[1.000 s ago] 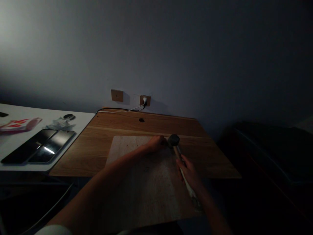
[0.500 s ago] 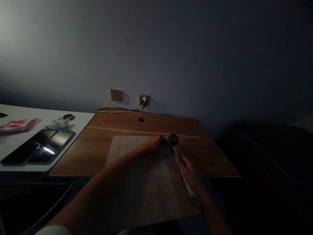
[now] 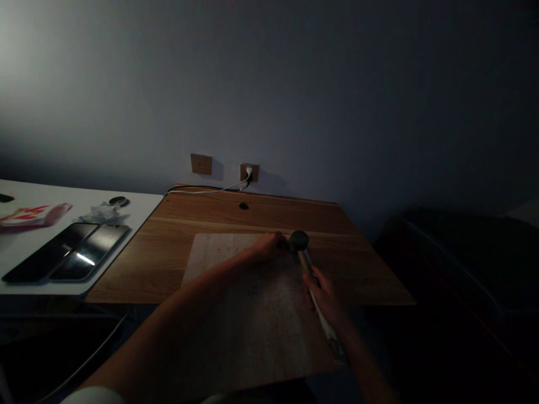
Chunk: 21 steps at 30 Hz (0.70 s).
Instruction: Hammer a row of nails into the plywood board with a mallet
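My right hand point(image 3: 323, 292) is wrapped round the pale handle of a mallet point(image 3: 299, 241). Its dark round head is low over the far right part of a pale wooden board point(image 3: 252, 320). Just left of that head, my left hand point(image 3: 270, 246) has its fingers closed at the board's far edge; whatever they pinch is too dark and small to make out. A short row of small dark marks point(image 3: 228, 248), nails or holes, runs along the board's far left part.
The board lies on a brown wooden table point(image 3: 357, 247) against the wall. A white table point(image 3: 138, 207) on the left holds two dark tablets point(image 3: 90, 252), crumpled clear plastic point(image 3: 101, 213) and a red-and-white packet point(image 3: 36, 216). Cables run to a wall socket point(image 3: 255, 172).
Almost nothing differs. The mallet and both hands stay in nearly the same place, and the whole view has shifted very slightly.
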### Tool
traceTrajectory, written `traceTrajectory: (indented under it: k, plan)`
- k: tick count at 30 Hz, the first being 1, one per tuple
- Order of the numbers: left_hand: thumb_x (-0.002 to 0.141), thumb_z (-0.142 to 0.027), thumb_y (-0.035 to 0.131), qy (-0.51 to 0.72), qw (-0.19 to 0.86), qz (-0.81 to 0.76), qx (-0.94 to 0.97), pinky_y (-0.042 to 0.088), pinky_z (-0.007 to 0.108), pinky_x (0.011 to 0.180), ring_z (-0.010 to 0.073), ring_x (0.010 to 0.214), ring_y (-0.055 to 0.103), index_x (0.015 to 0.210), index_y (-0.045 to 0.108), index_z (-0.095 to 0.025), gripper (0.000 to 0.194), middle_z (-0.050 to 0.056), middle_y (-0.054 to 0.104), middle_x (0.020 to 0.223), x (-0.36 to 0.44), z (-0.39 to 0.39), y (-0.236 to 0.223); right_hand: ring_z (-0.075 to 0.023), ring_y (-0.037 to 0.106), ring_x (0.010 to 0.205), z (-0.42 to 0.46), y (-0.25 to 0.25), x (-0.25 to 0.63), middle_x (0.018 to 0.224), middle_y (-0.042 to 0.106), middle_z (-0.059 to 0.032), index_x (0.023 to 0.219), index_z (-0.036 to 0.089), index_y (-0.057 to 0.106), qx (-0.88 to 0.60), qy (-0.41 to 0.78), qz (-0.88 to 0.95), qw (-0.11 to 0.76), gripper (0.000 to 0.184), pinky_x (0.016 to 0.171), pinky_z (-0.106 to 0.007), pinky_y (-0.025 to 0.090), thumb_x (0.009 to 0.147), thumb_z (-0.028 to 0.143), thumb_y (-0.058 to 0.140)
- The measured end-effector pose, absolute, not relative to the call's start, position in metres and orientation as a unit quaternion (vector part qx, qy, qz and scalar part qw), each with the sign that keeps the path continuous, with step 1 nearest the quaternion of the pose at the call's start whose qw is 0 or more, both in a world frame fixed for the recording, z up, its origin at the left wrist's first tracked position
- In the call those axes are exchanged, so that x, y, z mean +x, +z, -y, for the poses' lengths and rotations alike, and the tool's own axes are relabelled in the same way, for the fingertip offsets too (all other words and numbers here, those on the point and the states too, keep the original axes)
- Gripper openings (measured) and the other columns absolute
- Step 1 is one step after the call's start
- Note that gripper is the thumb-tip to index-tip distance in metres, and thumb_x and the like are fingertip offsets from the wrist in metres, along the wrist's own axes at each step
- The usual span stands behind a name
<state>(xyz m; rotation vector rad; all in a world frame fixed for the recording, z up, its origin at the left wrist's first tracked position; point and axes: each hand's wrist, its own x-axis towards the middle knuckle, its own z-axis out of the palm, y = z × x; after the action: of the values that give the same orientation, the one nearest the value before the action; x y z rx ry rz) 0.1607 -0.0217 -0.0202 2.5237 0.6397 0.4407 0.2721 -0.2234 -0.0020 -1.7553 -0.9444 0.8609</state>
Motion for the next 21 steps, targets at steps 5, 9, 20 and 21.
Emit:
traceTrajectory:
  k: [5, 9, 20, 21]
  plan:
    - [0.077, -0.022, 0.068, 0.177, 0.254, -0.215, 0.926, 0.047, 0.024, 0.076, 0.0188, 0.085, 0.066, 0.100, 0.075, -0.017, 0.025, 0.006, 0.072, 0.097, 0.1605, 0.0194, -0.0230, -0.0089, 0.042, 0.035, 0.2243, -0.0016, 0.2713, 0.053, 0.048, 0.0090, 0.093, 0.021, 0.055, -0.712, 0.348, 0.385, 0.473, 0.043, 0.034, -0.021, 0.032, 0.078, 0.062, 0.059]
    - [0.079, -0.019, 0.064, 0.169, 0.262, -0.222, 0.924, 0.047, 0.024, 0.077, 0.0182, 0.085, 0.066, 0.099, 0.076, -0.018, 0.024, 0.005, 0.072, 0.095, 0.1607, 0.0205, -0.0218, -0.0094, 0.040, 0.033, 0.2245, -0.0008, 0.2698, 0.049, 0.045, 0.0099, 0.094, 0.021, 0.055, -0.712, 0.356, 0.379, 0.471, 0.044, 0.033, -0.021, 0.032, 0.078, 0.062, 0.057]
    - [0.080, -0.019, 0.063, 0.163, 0.252, -0.240, 0.923, 0.048, 0.026, 0.077, 0.0188, 0.085, 0.066, 0.100, 0.076, -0.018, 0.023, 0.006, 0.072, 0.096, 0.1607, 0.0222, -0.0210, -0.0089, 0.041, 0.034, 0.2237, 0.0009, 0.2707, 0.050, 0.046, 0.0095, 0.094, 0.020, 0.058, -0.710, 0.358, 0.378, 0.475, 0.046, 0.034, -0.021, 0.032, 0.076, 0.063, 0.060]
    - [0.080, -0.019, 0.063, 0.162, 0.253, -0.238, 0.924, 0.048, 0.025, 0.078, 0.0188, 0.086, 0.066, 0.099, 0.075, -0.018, 0.023, 0.006, 0.072, 0.096, 0.1613, 0.0219, -0.0214, -0.0090, 0.041, 0.034, 0.2242, 0.0008, 0.2713, 0.051, 0.047, 0.0094, 0.097, 0.020, 0.058, -0.714, 0.358, 0.371, 0.475, 0.047, 0.033, -0.021, 0.032, 0.075, 0.062, 0.061]
